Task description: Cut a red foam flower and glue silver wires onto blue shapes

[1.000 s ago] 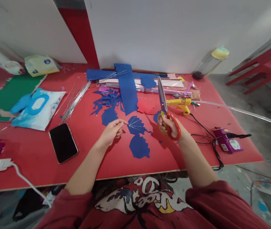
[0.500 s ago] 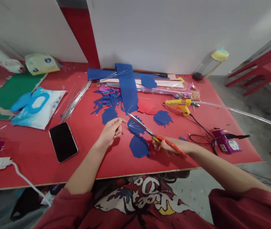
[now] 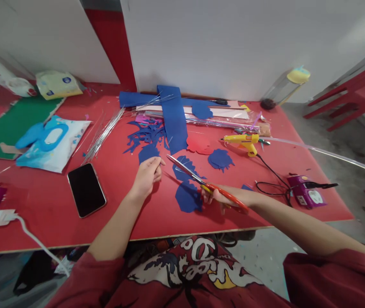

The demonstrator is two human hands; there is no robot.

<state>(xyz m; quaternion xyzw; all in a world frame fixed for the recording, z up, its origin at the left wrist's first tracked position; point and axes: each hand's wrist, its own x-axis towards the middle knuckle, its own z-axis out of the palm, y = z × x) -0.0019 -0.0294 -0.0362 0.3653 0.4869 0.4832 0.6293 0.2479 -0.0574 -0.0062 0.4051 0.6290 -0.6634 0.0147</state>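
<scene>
My left hand is closed in a pinch above the red tabletop, on what looks like a thin silver wire, so fine that it barely shows. In my right hand are scissors with orange and yellow handles. Their blades point left and end close to my left fingertips. Below the blades lies a blue scalloped cutout with several short wire pieces on it. Another blue cutout is nearer me, a third sits behind my left hand, and a fringed one lies to the right.
Long silver wires lie left of centre, by a phone and a wipes pack. Blue strips, blue scraps and a red cutout are farther back. On the right are a yellow glue gun and a purple power box.
Both hands have shifted slightly left, and the scissors' tips have moved left and a little down. The scissors stay in my right hand.
</scene>
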